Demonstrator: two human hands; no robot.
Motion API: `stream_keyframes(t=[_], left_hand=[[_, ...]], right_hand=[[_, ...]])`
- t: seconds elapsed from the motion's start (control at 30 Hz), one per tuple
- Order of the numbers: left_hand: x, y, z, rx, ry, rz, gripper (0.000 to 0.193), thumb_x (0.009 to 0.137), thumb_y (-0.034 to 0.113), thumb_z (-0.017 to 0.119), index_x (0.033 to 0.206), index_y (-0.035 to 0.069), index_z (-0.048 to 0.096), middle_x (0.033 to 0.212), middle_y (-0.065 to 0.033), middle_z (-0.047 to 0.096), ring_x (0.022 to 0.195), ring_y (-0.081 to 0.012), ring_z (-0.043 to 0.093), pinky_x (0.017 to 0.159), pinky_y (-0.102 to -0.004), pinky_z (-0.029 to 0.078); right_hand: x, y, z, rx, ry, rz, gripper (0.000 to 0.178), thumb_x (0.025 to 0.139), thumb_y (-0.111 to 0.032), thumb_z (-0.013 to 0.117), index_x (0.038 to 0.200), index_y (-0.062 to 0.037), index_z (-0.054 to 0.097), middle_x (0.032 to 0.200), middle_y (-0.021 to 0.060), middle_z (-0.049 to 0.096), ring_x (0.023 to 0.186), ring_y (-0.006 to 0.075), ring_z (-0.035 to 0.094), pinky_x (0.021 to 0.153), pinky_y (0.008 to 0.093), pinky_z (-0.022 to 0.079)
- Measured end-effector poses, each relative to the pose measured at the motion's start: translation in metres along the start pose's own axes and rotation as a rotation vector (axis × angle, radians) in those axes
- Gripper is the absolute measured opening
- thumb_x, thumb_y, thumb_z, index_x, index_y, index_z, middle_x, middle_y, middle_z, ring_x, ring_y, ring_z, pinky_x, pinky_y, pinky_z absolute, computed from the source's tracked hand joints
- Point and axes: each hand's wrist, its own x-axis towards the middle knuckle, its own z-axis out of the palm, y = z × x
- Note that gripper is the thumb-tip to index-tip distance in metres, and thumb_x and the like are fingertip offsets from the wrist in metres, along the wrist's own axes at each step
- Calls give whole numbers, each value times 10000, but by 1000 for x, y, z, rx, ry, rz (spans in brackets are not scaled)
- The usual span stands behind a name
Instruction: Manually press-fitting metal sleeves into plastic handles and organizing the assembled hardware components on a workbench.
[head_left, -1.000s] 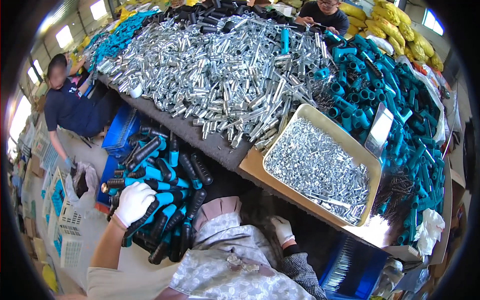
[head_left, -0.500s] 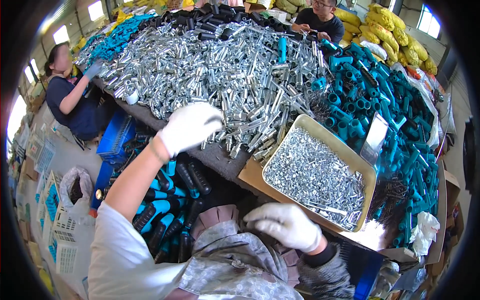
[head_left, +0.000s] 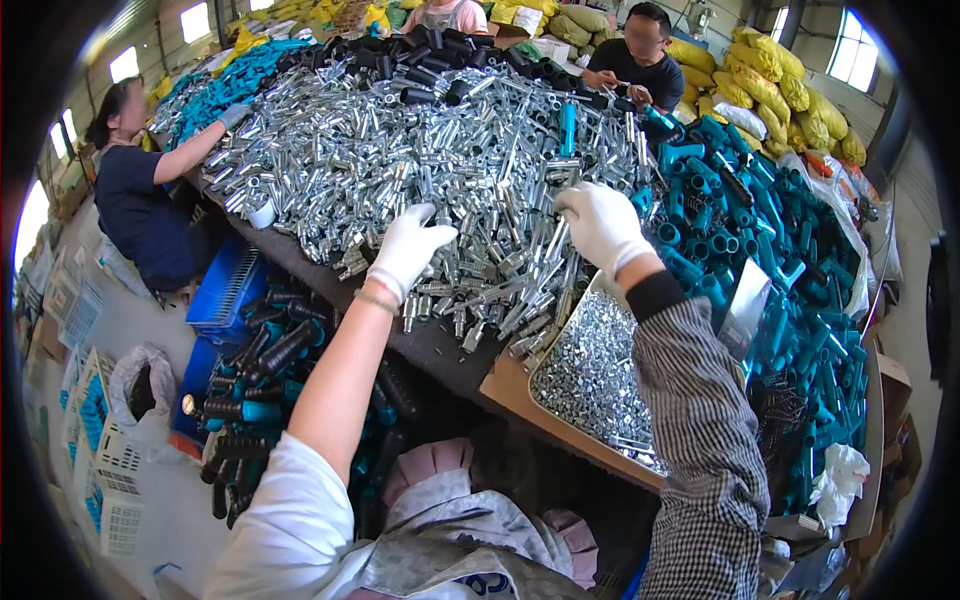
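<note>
A big heap of shiny metal tubes and fittings (head_left: 330, 150) covers the table in front of me. Over its near edge is my left hand (head_left: 410, 250), in a white glove, with thumb and fingers apart and nothing seen between them. Farther right, my right hand (head_left: 603, 228), also gloved, reaches into the heap with its fingers curled together. A slim metal rod (head_left: 556, 242) shows just below those fingertips; whether they grip it is hidden. Under my right forearm sits a cream tray (head_left: 533, 392) of small metal parts (head_left: 590, 360), partly covered by the checked sleeve.
Teal plastic housings (head_left: 700, 200) pile up at the right, beside an upright phone-like panel (head_left: 746, 305). Black-and-teal handles (head_left: 285, 345) fill the space below the table edge, near a blue crate (head_left: 228, 290). Co-workers sit at the left (head_left: 150, 215) and far side (head_left: 650, 65).
My right hand has risen from near my lap, over the tray, to the heap. My left hand has shifted slightly right, its fingers now apart. The left co-worker's arm reaches farther over the heap.
</note>
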Motion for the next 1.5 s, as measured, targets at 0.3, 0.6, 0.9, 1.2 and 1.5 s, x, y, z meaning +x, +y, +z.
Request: stream_keyframes(t=[0.3, 0.6, 0.9, 1.2, 1.5], left_hand=[[-127, -18, 57, -463, 206, 236, 620, 888, 26, 617, 1460, -44, 390, 886, -25, 612, 681, -57, 536, 564, -208, 434], [-131, -30, 61, -569, 243, 259, 558, 878, -38, 581, 1414, -28, 425, 926, -21, 604, 741, -63, 549, 603, -208, 442], [-156, -24, 69, -505, 123, 223, 450, 886, -7, 608, 1317, -13, 479, 933, -32, 626, 682, -60, 586, 538, -201, 446], [-145, -28, 86, -613, 45, 177, 119, 996, 139, 563, 1068, 47, 541, 887, -47, 636, 636, -89, 601, 525, -224, 507], [-203, -13, 65, -840, -197, 132, 326, 1032, 326, 540, 1061, 1, 557, 981, -178, 670, 699, -216, 676, 607, -316, 569]], right_hand=[[80, 25, 73, -295, -194, 279, 395, 947, -381, 533, 1184, -95, 668, 1265, 163, 649, 1173, 344, 614, 984, 478, 483], [73, 13, 68, -184, -291, 297, 414, 912, -346, 567, 1287, -177, 608, 1292, 151, 620, 1197, 334, 602, 997, 460, 466], [38, -9, 43, -98, -359, 234, 373, 857, -206, 571, 1214, -131, 645, 1163, 154, 692, 1111, 319, 655, 938, 434, 498], [-29, -15, 4, -171, 70, -102, 195, 839, -190, 658, 1023, -132, 687, 860, 113, 672, 834, 340, 656, 770, 452, 504], [-264, -127, -68, 677, 29, 563, 294, 819, -67, 684, 1106, -3, 667, 1004, 154, 690, 914, 261, 683, 839, 346, 531]])
